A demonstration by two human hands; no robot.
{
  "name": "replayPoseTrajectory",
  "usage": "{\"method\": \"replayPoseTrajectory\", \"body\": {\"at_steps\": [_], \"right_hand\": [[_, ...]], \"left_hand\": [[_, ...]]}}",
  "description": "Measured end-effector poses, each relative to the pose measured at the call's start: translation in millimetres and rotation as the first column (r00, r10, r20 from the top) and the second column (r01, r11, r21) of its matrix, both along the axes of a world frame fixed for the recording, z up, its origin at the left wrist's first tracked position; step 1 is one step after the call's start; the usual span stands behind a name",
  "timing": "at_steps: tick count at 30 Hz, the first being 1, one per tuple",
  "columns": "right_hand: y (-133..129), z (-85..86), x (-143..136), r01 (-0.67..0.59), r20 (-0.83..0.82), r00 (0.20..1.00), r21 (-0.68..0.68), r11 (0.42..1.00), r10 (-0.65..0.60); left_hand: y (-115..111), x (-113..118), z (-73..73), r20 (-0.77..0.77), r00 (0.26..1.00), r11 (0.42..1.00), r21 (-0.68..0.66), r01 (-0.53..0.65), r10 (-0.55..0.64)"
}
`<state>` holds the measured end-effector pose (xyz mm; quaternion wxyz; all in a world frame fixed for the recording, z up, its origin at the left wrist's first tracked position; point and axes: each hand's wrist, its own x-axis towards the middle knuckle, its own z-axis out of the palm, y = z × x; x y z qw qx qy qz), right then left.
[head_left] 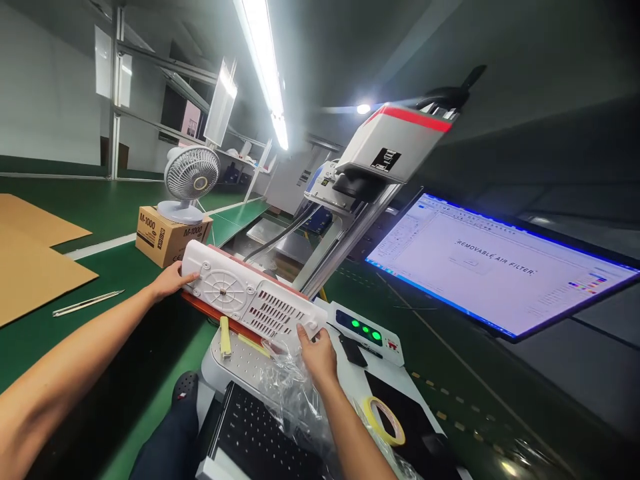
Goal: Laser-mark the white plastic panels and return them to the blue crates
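A long white plastic panel (240, 290), with a round ribbed fan section on the left and slotted vents on the right, is held between my two hands. My left hand (173, 281) grips its left end, thumb on the front face. Its right end is in my right hand (319, 353), thumb over the lower corner. Directly behind and below the panel shows an orange-red piece (220, 317). Clear plastic wrap (290, 383) hangs beneath my right hand. A pale yellow strip (225, 339) stands just under the panel, on the perforated metal plate (240, 363).
Behind stands a laser-marking-like machine head (385, 143) on a column. A monitor (500, 267) is at right, a control box with green lights (365, 330) below it. Tape (384, 420) lies nearby. At left are a fan (193, 177) on a carton (170, 237) and cardboard (40, 257).
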<state>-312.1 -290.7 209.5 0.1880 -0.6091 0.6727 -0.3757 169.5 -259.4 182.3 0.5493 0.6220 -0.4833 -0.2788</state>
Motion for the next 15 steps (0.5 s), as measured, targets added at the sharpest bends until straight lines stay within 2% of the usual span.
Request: {"method": "replayPoseTrajectory", "body": {"at_steps": [4,8,11,15], "right_hand": [[-6.6,-6.9,4.4,0.021,-0.060,0.998,0.035,0.999,-0.019],[-4.8,-5.7,4.0,0.022,-0.080,0.997,0.042,0.999,-0.018],[2.3,-1.0,4.8,0.027,-0.086,0.996,0.038,0.999,-0.024],[24.5,9.1,6.0,0.029,-0.065,0.998,0.021,0.999,-0.028]], "left_hand": [[-10.0,-2.9,-4.2,-0.082,0.996,0.999,-0.030,0.029,-0.031],[-14.0,-2.7,-2.2,-0.082,0.997,1.000,-0.023,0.011,-0.012],[-7.5,-4.8,2.2,-0.135,0.991,0.999,-0.040,0.012,-0.018],[15.0,-11.7,6.5,-0.216,0.976,0.997,-0.078,0.022,-0.039]]}}
